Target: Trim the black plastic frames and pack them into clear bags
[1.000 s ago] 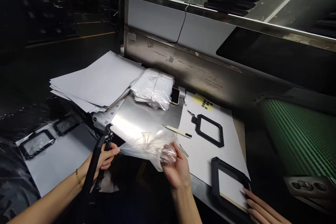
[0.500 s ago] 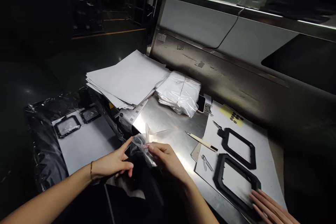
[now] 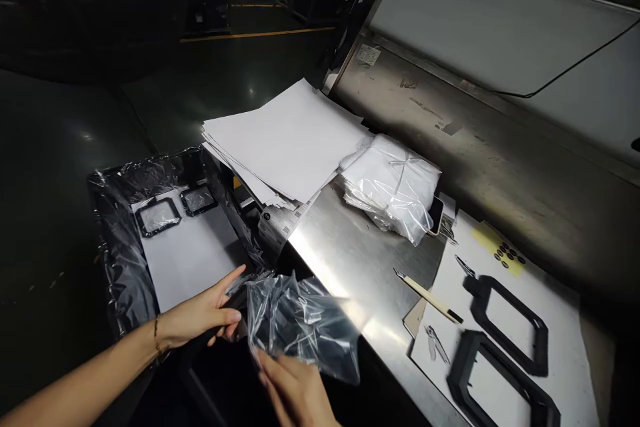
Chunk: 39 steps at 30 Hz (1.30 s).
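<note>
A clear plastic bag (image 3: 305, 327) spreads out crumpled in front of me. My right hand (image 3: 295, 387) pinches its near edge. At the bag's left end my left hand (image 3: 210, 313) grips a dark frame-like piece (image 3: 187, 377), whose outline is hard to make out against the dark background below. The thumb and index finger of that hand stretch toward the bag. On white paper to the right lie two black octagonal frames, the farther one (image 3: 537, 340) and the nearer one (image 3: 463, 373).
A lined box (image 3: 113, 247) at left holds two bagged frames on paper. White sheets (image 3: 285, 140) and a tied stack of plastic bags (image 3: 390, 180) lie on the metal bench (image 3: 345, 247). A craft knife (image 3: 430, 297), nippers (image 3: 437, 345) and small black ovals (image 3: 507, 253) are at right.
The bag has swung rightward and spread out, and my right hand has moved down toward me with it. The view has turned right and down; another hand at the nearer frame has left view.
</note>
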Available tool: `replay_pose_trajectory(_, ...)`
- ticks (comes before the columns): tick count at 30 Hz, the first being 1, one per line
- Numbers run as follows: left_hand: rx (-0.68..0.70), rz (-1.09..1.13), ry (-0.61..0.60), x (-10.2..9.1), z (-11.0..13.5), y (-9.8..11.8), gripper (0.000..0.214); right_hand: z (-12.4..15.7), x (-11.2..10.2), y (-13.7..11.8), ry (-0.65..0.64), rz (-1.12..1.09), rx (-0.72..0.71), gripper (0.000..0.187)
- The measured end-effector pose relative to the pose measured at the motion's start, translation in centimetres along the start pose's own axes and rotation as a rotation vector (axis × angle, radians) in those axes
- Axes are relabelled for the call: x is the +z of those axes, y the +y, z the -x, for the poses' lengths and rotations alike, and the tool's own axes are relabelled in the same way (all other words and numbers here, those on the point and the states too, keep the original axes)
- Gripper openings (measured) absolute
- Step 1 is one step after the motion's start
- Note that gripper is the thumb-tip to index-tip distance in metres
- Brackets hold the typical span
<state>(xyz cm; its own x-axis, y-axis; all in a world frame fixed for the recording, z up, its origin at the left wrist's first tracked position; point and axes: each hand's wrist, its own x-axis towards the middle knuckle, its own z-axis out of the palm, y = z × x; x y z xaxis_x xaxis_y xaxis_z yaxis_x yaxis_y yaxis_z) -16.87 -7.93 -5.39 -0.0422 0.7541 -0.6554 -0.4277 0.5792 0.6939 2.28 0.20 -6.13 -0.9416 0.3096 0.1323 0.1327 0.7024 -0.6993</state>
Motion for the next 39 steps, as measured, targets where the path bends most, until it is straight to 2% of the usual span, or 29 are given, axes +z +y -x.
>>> replay_pose_trajectory(3, 0.007, 0.035, -0.007, -0.3, -0.7, 0.1, 0.079, -3.7, 0.9, -1.3, -0.09, -0.254, 0.096, 0.034)
replay_pose_trajectory(5, 0.006, 0.052, -0.034, -0.6, -1.0, 0.0, 0.068, -5.3, 1.0, -1.5, -0.202, -0.429, 0.071, 0.033)
replay_pose_trajectory(7, 0.005, 0.063, -0.055, -1.0, -1.0, -0.3, 0.056, -5.7, 0.9, -1.1, -0.273, -0.519, 0.034, 0.031)
replay_pose_trajectory(9, 0.001, 0.065, -0.043, -1.2, -0.8, -0.7, 0.057, -5.5, 0.8, -0.3, -0.263, -0.516, 0.067, 0.03)
replay_pose_trajectory(13, -0.019, 0.045, -0.009, -1.1, -0.8, -1.3, 0.077, -6.2, 0.6, 0.9, -0.097, -0.415, 0.225, 0.034)
replay_pose_trajectory(16, -0.009, 0.027, 0.016, -0.9, -1.1, -1.5, 0.083, -7.9, 0.3, 0.2, -0.194, -0.409, 0.13, 0.031)
replay_pose_trajectory(18, -0.001, 0.006, 0.041, -0.9, -1.1, -1.8, 0.068, -8.2, 0.0, -0.3, -0.307, -0.413, 0.014, 0.029)
replay_pose_trajectory(20, 0.002, -0.027, 0.083, -1.0, -0.8, -2.2, 0.037, -7.2, -0.2, -0.3, -0.346, -0.311, -0.061, 0.031)
replay_pose_trajectory(21, 0.0, -0.046, 0.116, -1.0, -0.6, -2.5, 0.026, -6.2, -0.3, 0.1, -0.312, -0.208, -0.061, 0.032)
replay_pose_trajectory(23, -0.015, -0.082, 0.187, -1.2, -0.2, -3.1, 0.028, -3.8, -0.1, 1.1, -0.169, 0.02, 0.02, 0.027)
replay_pose_trajectory(25, -0.042, -0.112, 0.238, -1.5, 0.2, -3.7, 0.029, -1.3, 0.5, 2.0, -0.043, 0.149, 0.136, 0.017)
replay_pose_trajectory(28, -0.11, -0.147, 0.239, -2.1, 0.5, -4.6, 0.032, 1.6, 1.8, 1.9, -0.05, 0.107, 0.207, 0.012)
replay_pose_trajectory(31, -0.204, -0.188, 0.197, -3.3, 1.0, -5.6, 0.041, 2.7, 2.8, 0.3, -0.216, -0.126, 0.326, 0.005)
replay_pose_trajectory(33, -0.268, -0.229, 0.177, -4.3, 1.5, -6.2, 0.046, 2.1, 2.8, -0.5, -0.342, -0.278, 0.417, 0.006)
replay_pose_trajectory(34, -0.293, -0.253, 0.172, -4.9, 1.9, -6.5, 0.047, 1.4, 2.5, -0.6, -0.364, -0.325, 0.432, 0.008)
replay_pose_trajectory(37, -0.297, -0.312, 0.198, -6.2, 2.8, -6.1, 0.046, -1.9, 1.0, -0.1, -0.274, -0.402, 0.394, 0.014)
replay_pose_trajectory(39, -0.252, -0.325, 0.242, -6.5, 3.4, -4.5, 0.042, -4.7, -0.3, 0.5, -0.201, -0.418, 0.347, 0.02)
